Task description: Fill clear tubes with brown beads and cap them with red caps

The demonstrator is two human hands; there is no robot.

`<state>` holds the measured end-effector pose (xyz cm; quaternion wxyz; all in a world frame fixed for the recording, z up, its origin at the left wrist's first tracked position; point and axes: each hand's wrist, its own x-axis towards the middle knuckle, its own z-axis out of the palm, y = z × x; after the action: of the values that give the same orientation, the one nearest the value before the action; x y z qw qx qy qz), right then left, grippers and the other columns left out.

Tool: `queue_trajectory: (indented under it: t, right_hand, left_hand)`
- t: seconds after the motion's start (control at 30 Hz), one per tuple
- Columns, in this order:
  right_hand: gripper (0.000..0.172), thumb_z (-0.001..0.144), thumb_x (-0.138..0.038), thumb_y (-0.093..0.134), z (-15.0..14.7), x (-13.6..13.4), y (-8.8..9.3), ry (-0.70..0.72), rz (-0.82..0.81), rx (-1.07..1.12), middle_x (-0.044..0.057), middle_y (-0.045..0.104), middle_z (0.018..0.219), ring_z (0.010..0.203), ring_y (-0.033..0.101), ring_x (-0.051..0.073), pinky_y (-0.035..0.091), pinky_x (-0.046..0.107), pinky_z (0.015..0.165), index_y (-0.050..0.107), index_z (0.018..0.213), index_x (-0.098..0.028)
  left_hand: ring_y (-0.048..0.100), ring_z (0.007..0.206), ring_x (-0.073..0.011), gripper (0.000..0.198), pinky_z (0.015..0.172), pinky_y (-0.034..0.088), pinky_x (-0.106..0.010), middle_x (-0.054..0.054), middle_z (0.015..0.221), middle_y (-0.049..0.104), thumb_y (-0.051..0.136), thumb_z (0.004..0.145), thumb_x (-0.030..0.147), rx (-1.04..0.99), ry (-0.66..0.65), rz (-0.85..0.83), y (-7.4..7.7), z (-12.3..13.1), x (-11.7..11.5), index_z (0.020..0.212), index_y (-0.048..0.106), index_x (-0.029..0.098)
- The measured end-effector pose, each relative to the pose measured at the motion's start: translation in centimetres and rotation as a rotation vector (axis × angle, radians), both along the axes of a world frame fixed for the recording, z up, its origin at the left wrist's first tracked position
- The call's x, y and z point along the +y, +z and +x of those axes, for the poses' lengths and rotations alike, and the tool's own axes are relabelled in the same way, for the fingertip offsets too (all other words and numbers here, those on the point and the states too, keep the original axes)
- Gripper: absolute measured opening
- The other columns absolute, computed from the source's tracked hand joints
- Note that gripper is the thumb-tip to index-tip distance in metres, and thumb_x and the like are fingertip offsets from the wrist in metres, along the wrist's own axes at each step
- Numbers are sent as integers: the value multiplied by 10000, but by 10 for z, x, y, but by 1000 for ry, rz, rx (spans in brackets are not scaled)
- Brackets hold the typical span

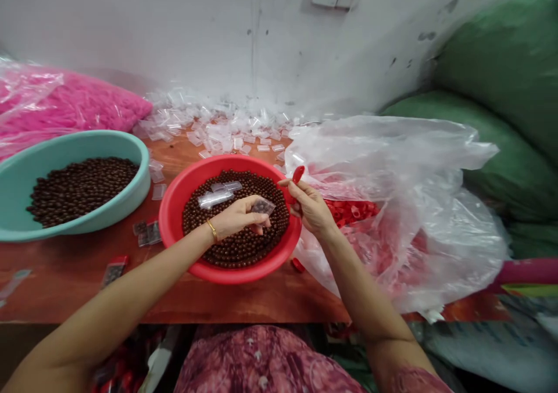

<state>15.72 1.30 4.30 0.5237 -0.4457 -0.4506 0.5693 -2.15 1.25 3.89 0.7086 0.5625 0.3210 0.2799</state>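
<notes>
Over the red basin (172, 213) full of round brown beads (235, 247), my left hand (238, 215) is closed on a small clear plastic box (264, 207) with dark beads inside. Several empty clear boxes (218, 195) lie on the beads just behind that hand. At the basin's right rim, my right hand (311, 207) pinches a red plastic piece (298, 174), which sticks up between thumb and fingers. Close to its right, more red plastic pieces (349, 211) show in the mouth of a clear plastic bag (410, 172).
A turquoise basin (139, 189) of brown beads (82, 186) stands left, before a bag of pink pieces (87, 99). Clear boxes (226, 131) are scattered along the wall. Filled boxes (148, 233) lie between the basins. Green sacks (501, 90) rise at the right.
</notes>
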Motion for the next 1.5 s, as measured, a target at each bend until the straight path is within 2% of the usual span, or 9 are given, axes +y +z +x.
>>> queue_trajectory:
  t: [0.17,0.33,0.57,0.77,0.93,1.17,1.3,1.4,1.5]
  right_hand:
    - [356,600,-469,699,-11,7,-1,3,9,18,-86,477,449,342,399,58,348,195,355,606,793,-185]
    - [384,657,-552,637,-19,8,-4,31,67,-99,-92,401,410,319,313,39,296,193,344,609,702,-171]
    - [437,774,-583,491,-37,0,-11,-10,165,-292,-6,521,547,524,496,123,410,255,502,590,636,-180]
    - [438,859,-530,393,-35,-12,-13,-85,342,-461,6,514,599,566,476,127,404,265,558,571,654,-186]
    - [443,875,-512,367,-34,-12,-10,-73,365,-577,8,517,593,560,480,135,419,275,576,601,682,-190]
    - [456,904,-490,315,-42,-22,-18,-46,350,-686,56,674,903,838,620,203,486,347,788,663,998,-210]
    - [533,903,-531,277,-31,-25,-18,61,389,-753,66,619,1177,1120,551,234,424,400,959,553,1243,-228]
    - [593,920,-531,151,-19,-12,-7,159,427,-840,70,630,1138,1091,567,228,437,408,929,524,1278,-241]
    - [627,913,-546,111,-15,11,10,114,687,-921,81,542,1255,1168,501,217,386,408,981,477,1314,-232]
  left_hand:
    - [504,506,-60,274,495,422,-196,21,661,575,634,683,315,10,28,97,1,-1,0,824,479,138]
    - [446,476,-46,241,446,379,-174,54,622,503,602,682,289,83,27,167,0,1,-1,830,476,147]
    - [393,429,-39,287,395,314,-165,63,586,468,597,708,368,61,51,177,-3,2,-5,831,455,152]
    - [403,465,-58,291,438,345,-181,60,579,453,595,726,390,72,98,248,-4,0,-3,845,494,144]
    - [481,677,-106,252,664,417,-236,10,750,551,616,667,294,32,104,400,-6,3,1,846,549,129]
    - [427,594,-103,154,570,378,-230,26,640,495,571,640,246,254,208,414,-15,5,-3,736,519,138]
    - [463,606,-114,181,570,396,-232,17,652,526,603,648,277,292,211,429,-13,6,-5,739,520,144]
    - [463,526,-97,206,500,384,-218,32,602,511,603,683,314,212,99,300,-7,9,-6,752,493,155]
    - [440,446,-73,233,439,358,-201,51,561,493,612,709,329,149,-24,257,-2,11,-7,797,482,156]
